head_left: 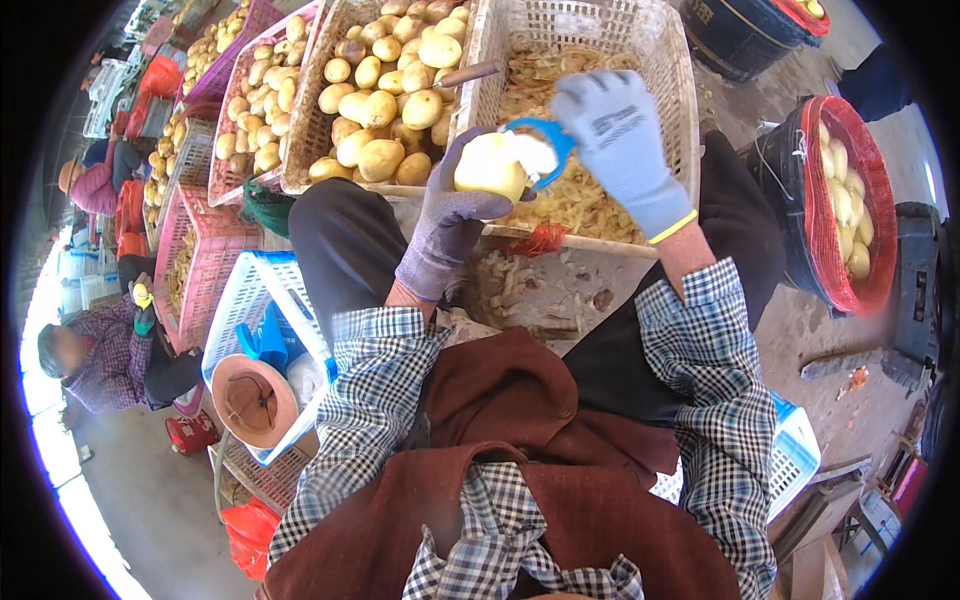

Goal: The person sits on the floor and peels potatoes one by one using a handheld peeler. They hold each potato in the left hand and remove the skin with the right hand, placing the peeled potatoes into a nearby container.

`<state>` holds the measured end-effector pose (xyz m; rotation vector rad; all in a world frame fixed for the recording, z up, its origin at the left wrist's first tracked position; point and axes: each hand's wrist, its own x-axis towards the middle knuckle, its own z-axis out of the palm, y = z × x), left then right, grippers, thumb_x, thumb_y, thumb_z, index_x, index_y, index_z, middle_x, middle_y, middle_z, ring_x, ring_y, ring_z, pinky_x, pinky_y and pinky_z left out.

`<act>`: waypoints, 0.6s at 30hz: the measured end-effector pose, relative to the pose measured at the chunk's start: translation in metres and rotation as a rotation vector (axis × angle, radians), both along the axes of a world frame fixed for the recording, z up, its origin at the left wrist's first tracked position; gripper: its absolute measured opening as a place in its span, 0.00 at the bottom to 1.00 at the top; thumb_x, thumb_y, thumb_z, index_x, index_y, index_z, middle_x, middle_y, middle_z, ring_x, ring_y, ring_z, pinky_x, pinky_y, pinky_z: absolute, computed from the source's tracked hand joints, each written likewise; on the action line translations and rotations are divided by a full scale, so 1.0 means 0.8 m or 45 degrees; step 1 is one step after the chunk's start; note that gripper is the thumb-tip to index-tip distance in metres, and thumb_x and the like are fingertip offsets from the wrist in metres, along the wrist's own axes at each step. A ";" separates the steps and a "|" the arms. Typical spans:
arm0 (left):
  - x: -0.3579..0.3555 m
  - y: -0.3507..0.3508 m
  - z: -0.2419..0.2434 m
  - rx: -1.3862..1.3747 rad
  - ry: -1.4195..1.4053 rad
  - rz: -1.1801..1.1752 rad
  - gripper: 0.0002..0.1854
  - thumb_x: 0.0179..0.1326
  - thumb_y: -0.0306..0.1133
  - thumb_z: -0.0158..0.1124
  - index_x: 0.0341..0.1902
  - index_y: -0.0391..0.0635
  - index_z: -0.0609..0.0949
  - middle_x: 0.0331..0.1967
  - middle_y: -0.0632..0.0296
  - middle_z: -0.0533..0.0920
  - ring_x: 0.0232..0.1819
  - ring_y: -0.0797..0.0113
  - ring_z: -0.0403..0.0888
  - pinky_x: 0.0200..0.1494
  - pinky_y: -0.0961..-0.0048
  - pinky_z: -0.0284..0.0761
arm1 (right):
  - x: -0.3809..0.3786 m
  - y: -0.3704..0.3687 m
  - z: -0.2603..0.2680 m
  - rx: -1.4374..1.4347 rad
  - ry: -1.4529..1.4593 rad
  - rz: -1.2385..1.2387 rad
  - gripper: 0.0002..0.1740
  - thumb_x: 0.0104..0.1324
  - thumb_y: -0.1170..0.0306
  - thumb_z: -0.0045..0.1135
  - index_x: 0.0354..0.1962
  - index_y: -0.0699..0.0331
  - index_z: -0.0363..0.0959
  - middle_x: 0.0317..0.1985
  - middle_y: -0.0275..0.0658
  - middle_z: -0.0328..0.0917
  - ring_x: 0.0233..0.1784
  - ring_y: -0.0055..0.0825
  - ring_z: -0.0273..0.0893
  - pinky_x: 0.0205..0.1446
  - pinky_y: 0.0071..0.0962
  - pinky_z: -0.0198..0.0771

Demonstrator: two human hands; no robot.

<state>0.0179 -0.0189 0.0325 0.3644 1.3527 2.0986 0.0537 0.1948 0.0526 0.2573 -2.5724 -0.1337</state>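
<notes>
A pale, peeled-looking potato (pixel 489 166) rests in my gloved left hand (pixel 450 206), fingers wrapped around its side. My right hand (pixel 611 135), in a grey glove with a yellow cuff edge, grips a blue peeler (pixel 556 142) whose head is against or very near the potato's right side. Both hands are over the near part of a white plastic crate (pixel 577 19) that holds potato peelings (pixel 577 202). Left of it, a second crate (pixel 300 124) is filled with unpeeled potatoes (pixel 379 109). A wooden-handled tool (pixel 469 73) lies across those potatoes and the crate's edge; its far end is hard to make out.
At right stands a black bucket (pixel 780 180) lined with red mesh, holding peeled potatoes (pixel 844 202). A white and blue basket (pixel 262 277) with a hat (pixel 253 401) is by my left leg. Further left sits another person (pixel 112 352) holding a yellowish piece.
</notes>
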 end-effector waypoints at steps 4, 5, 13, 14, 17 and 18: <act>-0.001 -0.001 -0.004 0.016 -0.018 -0.014 0.42 0.33 0.28 0.71 0.61 0.41 0.73 0.47 0.59 0.80 0.49 0.66 0.80 0.55 0.69 0.79 | -0.004 -0.008 -0.009 0.146 -0.109 0.004 0.09 0.54 0.70 0.59 0.36 0.52 0.76 0.44 0.32 0.77 0.48 0.30 0.76 0.51 0.36 0.66; 0.000 -0.001 -0.003 0.045 -0.032 -0.046 0.43 0.32 0.29 0.72 0.61 0.40 0.73 0.47 0.59 0.80 0.49 0.66 0.80 0.55 0.69 0.79 | -0.006 0.017 -0.021 0.215 -0.158 -0.067 0.09 0.56 0.69 0.59 0.37 0.52 0.77 0.42 0.31 0.78 0.46 0.29 0.77 0.48 0.37 0.66; -0.006 0.003 0.002 -0.095 0.130 -0.003 0.44 0.31 0.32 0.74 0.62 0.42 0.73 0.47 0.62 0.80 0.51 0.70 0.77 0.57 0.71 0.75 | 0.000 -0.006 0.006 0.138 0.028 0.045 0.12 0.56 0.66 0.60 0.39 0.50 0.76 0.42 0.30 0.77 0.45 0.28 0.78 0.45 0.36 0.66; -0.004 0.005 0.006 -0.111 0.150 0.003 0.45 0.31 0.31 0.74 0.62 0.42 0.73 0.47 0.63 0.80 0.51 0.70 0.77 0.57 0.71 0.74 | -0.005 -0.011 -0.002 0.113 0.045 0.111 0.11 0.57 0.66 0.61 0.40 0.48 0.77 0.41 0.30 0.77 0.46 0.27 0.78 0.45 0.35 0.67; -0.004 -0.003 -0.003 -0.093 0.110 0.005 0.45 0.30 0.27 0.73 0.62 0.42 0.73 0.47 0.62 0.80 0.51 0.69 0.77 0.58 0.72 0.74 | -0.009 0.014 -0.018 0.247 -0.140 -0.132 0.11 0.57 0.66 0.61 0.39 0.49 0.77 0.40 0.31 0.78 0.46 0.27 0.78 0.45 0.35 0.67; -0.006 -0.006 -0.003 -0.072 0.102 -0.029 0.45 0.30 0.27 0.73 0.62 0.42 0.73 0.47 0.62 0.81 0.51 0.68 0.77 0.58 0.71 0.74 | -0.008 0.027 -0.003 0.299 -0.340 -0.224 0.11 0.57 0.67 0.61 0.40 0.51 0.77 0.41 0.33 0.78 0.47 0.27 0.78 0.46 0.34 0.68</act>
